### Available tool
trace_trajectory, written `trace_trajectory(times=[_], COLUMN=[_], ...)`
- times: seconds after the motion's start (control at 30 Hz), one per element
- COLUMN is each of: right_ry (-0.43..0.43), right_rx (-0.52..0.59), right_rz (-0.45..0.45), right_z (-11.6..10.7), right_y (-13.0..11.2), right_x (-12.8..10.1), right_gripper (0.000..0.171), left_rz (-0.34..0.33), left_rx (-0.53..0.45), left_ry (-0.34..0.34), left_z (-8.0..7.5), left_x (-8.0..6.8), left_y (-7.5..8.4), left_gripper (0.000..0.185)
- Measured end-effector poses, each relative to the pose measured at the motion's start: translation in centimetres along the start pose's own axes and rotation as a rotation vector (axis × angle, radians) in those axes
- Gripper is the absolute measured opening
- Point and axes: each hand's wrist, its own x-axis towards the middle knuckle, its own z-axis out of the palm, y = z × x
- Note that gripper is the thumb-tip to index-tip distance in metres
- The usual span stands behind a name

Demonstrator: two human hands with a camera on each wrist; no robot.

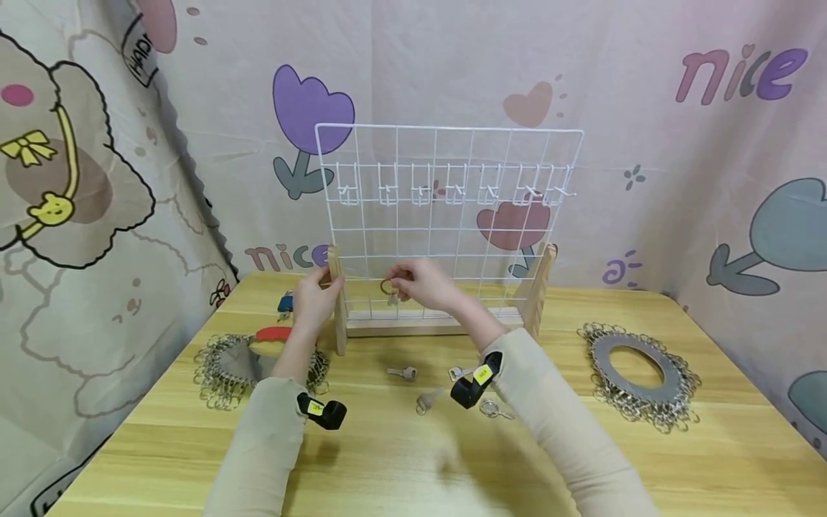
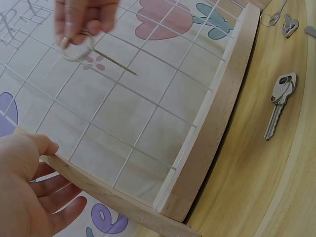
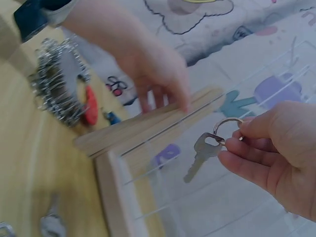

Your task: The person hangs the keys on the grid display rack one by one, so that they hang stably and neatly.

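Between thumb and fingers my right hand (image 1: 423, 283) pinches a key ring (image 3: 228, 125), from which a single key (image 3: 201, 154) hangs. Both are held in front of the lower part of a white wire grid rack (image 1: 446, 230). My left hand (image 1: 314, 298) grips the rack's left wooden upright (image 2: 94, 185), thumb on one side and fingers on the other. Several loose keys lie on the table in front of the rack, among them a silver key (image 2: 280, 103) with a small ring. Seven or so wire hooks are better called several; these hooks (image 1: 455, 192) hang along the upper grid.
On the left of the table lies a grey plate fringed with many metal rings (image 1: 226, 366), with a red piece (image 1: 274, 333) by it. A blue padlock-like item (image 1: 285, 304) sits behind. Another ring-fringed grey disc (image 1: 604, 352) lies at right. A printed curtain hangs behind.
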Motion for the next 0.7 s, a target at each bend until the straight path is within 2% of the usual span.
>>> trace_trajectory(times=[0.2,0.4,0.7], right_ry=[0.078,0.157,0.225], right_rx=[-0.119,-0.127,-0.166], right_rz=[-0.062,-0.11,-0.158], right_z=[-1.7,-2.7,-3.4], right_y=[-2.2,-5.0,-8.8], right_x=[0.8,1.8,3.3], right_gripper=[0.012,0.013,0.013], left_rz=[-0.001,-0.002,0.004], left_rx=[-0.008,-0.004,0.003], left_ry=[0.004,0.001,-0.001], left_z=[0.1,0.0,-0.1], left_x=[-0.1,-0.1,-0.2], left_y=[0.0,0.0,0.1], left_gripper=[0.042,0.043,0.043])
